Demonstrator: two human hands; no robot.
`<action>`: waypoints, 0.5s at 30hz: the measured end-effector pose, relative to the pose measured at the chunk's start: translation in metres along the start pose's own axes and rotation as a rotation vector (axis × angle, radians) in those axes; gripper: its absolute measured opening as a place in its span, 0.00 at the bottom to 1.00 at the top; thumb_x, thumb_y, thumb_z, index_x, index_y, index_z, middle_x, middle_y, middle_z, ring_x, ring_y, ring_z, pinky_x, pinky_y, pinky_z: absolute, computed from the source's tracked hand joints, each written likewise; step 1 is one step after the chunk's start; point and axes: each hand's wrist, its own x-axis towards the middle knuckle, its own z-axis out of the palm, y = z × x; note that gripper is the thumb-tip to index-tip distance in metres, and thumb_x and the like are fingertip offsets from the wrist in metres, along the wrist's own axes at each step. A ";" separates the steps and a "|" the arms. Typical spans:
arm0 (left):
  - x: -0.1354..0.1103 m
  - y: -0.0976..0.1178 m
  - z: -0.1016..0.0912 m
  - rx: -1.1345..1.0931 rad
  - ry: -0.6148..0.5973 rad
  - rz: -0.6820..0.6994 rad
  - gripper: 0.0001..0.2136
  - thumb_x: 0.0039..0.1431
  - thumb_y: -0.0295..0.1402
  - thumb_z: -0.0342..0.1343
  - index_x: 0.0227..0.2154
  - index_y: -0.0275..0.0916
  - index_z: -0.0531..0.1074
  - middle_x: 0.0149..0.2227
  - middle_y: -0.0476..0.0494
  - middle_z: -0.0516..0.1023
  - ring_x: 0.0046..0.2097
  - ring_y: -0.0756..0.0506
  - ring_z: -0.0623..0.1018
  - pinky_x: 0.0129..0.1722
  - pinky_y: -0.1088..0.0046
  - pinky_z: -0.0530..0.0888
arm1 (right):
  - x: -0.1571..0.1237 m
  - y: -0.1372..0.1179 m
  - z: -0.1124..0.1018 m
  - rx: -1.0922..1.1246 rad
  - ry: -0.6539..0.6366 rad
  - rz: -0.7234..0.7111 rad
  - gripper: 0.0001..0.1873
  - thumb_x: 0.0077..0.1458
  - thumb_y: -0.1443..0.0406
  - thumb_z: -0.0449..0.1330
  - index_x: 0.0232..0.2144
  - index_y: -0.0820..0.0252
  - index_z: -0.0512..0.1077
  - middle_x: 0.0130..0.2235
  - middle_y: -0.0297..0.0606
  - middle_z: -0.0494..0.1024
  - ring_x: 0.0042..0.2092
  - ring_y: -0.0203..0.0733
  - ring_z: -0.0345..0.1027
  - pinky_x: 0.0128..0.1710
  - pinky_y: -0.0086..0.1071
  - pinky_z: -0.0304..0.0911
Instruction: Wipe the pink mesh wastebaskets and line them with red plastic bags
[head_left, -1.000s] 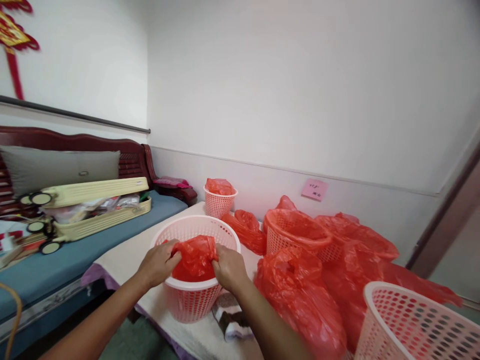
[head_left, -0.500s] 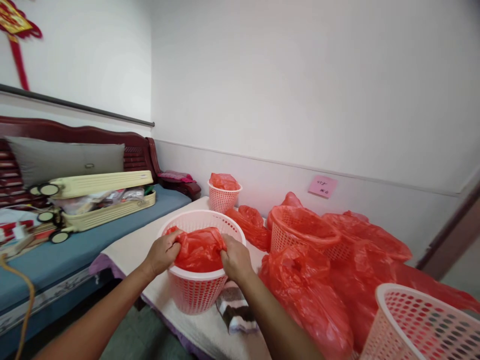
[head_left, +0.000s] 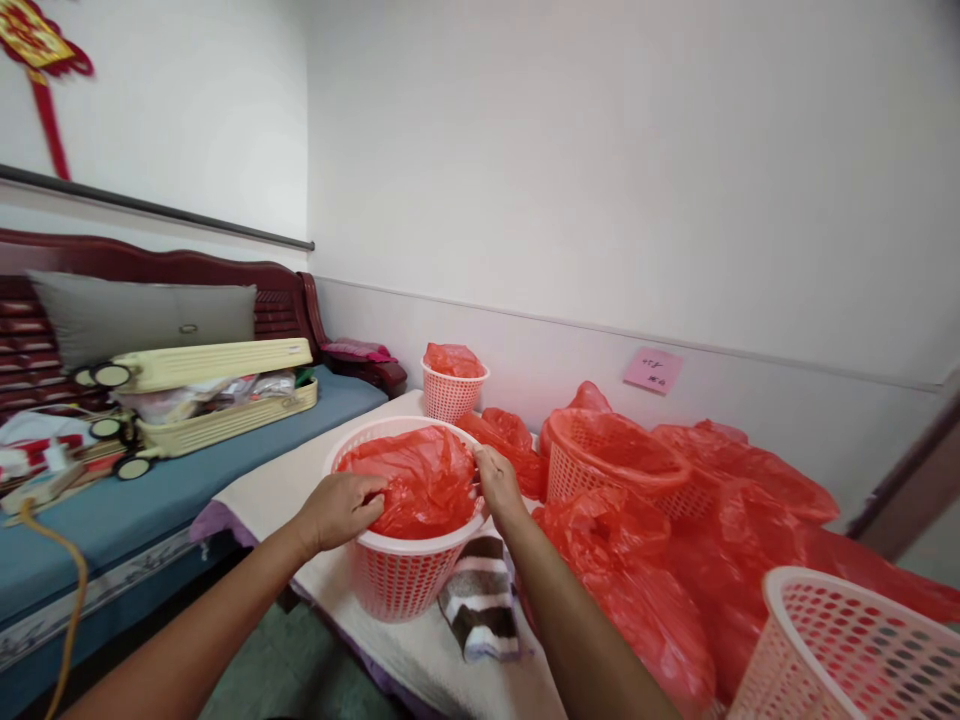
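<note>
A white perforated basket (head_left: 397,585) stands on the near edge of a cloth-covered table (head_left: 300,480). A red plastic bag (head_left: 420,478) lies spread inside it, reaching most of the rim. My left hand (head_left: 341,508) grips the bag's edge at the basket's near-left rim, fingers curled. My right hand (head_left: 496,480) pinches the bag's edge at the right rim. Both forearms reach in from the bottom of the view.
A small lined basket (head_left: 452,385) stands at the back. Another lined basket (head_left: 607,460) sits among loose red bags (head_left: 637,570) on the right. A bare white basket (head_left: 847,650) is at the bottom right. A striped towel (head_left: 480,610) lies beside the near basket. A sofa with an open suitcase (head_left: 210,395) is left.
The bunched bag has been pulled open and spread across the basket's mouth. My right hand moved from the near rim to the far-right rim. My left hand stayed near the left rim.
</note>
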 end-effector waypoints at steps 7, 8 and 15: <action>0.003 0.005 -0.003 0.009 -0.042 -0.012 0.11 0.58 0.35 0.45 0.21 0.41 0.60 0.23 0.50 0.68 0.27 0.48 0.66 0.29 0.69 0.52 | -0.006 -0.008 0.001 -0.034 -0.091 -0.114 0.23 0.50 0.48 0.59 0.41 0.57 0.72 0.39 0.37 0.77 0.37 0.42 0.71 0.32 0.31 0.66; 0.003 0.005 -0.003 0.006 -0.047 -0.012 0.11 0.58 0.36 0.45 0.21 0.41 0.60 0.23 0.50 0.68 0.27 0.48 0.65 0.29 0.69 0.51 | -0.006 -0.007 0.003 -0.067 -0.089 -0.140 0.21 0.46 0.52 0.63 0.41 0.56 0.73 0.40 0.37 0.78 0.39 0.42 0.70 0.36 0.31 0.65; 0.001 0.001 -0.001 -0.110 -0.019 -0.021 0.11 0.55 0.35 0.49 0.19 0.40 0.59 0.20 0.53 0.62 0.25 0.50 0.63 0.29 0.70 0.51 | -0.001 0.010 0.008 -0.190 0.114 -0.142 0.05 0.47 0.65 0.52 0.25 0.57 0.68 0.27 0.32 0.73 0.31 0.41 0.65 0.35 0.33 0.57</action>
